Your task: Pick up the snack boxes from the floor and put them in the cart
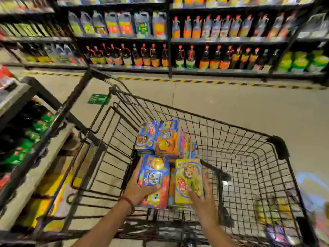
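A black wire shopping cart (263,157) fills the lower middle of the head view. Inside it, my left hand (138,188) grips a blue and orange snack box (154,173) from its left side, thumb on the front. My right hand (203,195) holds a yellow-green snack box (188,177), with fingers round its lower right edge. Both boxes sit side by side near the cart's near left end. Beyond them stand a blue snack box (147,136) and an orange and blue snack box (169,138), with thinner boxes (187,145) leaning beside them.
Dark shelves of bottles and jugs (160,56) line the far side of the aisle behind a yellow-black floor stripe (213,82). A shelf unit with green packs (26,139) stands close on the left. More coloured boxes (277,216) show through the cart's right wire side, blurred.
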